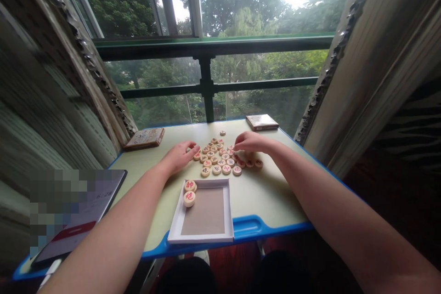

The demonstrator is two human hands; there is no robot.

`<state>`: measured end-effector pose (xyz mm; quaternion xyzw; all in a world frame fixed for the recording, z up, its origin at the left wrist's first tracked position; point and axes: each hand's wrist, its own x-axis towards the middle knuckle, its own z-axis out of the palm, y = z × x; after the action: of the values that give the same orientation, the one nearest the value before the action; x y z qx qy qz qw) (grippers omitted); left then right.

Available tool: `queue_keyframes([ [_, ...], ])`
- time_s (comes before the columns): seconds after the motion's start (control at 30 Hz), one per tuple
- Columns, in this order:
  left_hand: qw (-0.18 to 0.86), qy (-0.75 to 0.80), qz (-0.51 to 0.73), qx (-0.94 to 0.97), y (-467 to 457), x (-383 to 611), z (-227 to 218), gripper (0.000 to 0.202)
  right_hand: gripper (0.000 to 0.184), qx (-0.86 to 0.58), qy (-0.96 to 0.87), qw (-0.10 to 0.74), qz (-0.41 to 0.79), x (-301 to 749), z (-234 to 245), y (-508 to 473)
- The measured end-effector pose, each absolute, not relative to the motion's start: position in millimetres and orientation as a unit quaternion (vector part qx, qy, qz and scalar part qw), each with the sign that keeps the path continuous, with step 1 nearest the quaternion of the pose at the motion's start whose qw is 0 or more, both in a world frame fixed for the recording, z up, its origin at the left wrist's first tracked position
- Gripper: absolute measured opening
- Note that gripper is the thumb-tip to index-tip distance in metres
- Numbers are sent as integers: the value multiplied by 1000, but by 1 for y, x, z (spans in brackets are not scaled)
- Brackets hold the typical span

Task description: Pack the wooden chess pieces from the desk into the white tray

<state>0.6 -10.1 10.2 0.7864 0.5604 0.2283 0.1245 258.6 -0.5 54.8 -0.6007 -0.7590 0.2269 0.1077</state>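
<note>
Several round wooden chess pieces (pixel 220 160) with red and dark characters lie spread in the middle of the table (pixel 268 193). My left hand (pixel 179 155) rests palm down at the left edge of the spread, fingers stretched toward the pieces. My right hand (pixel 251 142) hovers over the right side of the spread, its fingers curled down and pinched on a piece I cannot make out. A shallow white box tray (pixel 225 211) lies near the front edge. Two pieces (pixel 189 192) with red characters sit in its left corner.
A flat brown box (pixel 144 138) lies at the far left of the table and a second box (pixel 262 122) at the far right. A dark tablet (pixel 81 213) lies at the near left. A green window railing (pixel 206 85) stands behind. The table has a blue rim (pixel 248 228).
</note>
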Motion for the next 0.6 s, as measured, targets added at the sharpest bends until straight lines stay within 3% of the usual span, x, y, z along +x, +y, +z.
queue_keyframes([
  [0.37,113,560,214,793,-9,1,10,52,16,-601,-741,-34,298,266,68,-10],
  [0.6,110,564,206,792,-9,1,10,52,22,-553,-741,-49,378,275,65,-9],
])
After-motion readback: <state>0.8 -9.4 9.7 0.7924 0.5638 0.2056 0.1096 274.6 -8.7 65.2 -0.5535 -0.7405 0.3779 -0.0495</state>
